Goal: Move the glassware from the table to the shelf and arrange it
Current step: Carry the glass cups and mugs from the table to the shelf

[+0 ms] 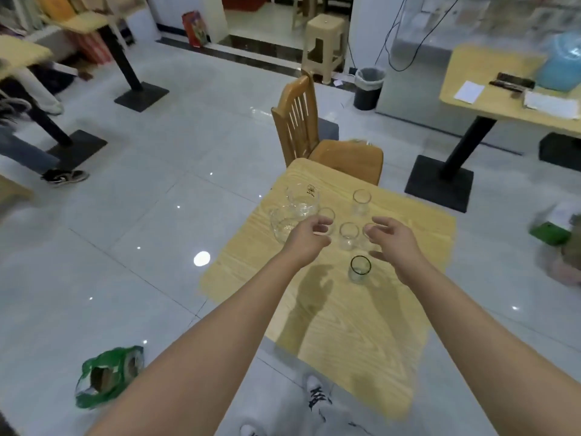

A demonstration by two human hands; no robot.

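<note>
Several clear glasses stand on a light wooden table. A wide glass bowl and a glass pitcher sit at the far left. A tall tumbler stands behind, a small tumbler in the middle, and a dark-rimmed glass nearest me. My left hand hovers open by the bowl, partly covering another small glass. My right hand hovers open beside the middle tumbler, hiding most of one more glass. Neither hand holds anything. No shelf is in view.
A wooden chair stands at the table's far side. Another table with papers and a blue bag is at the right. A green bag lies on the tiled floor at left. A plastic stool and bin are farther back.
</note>
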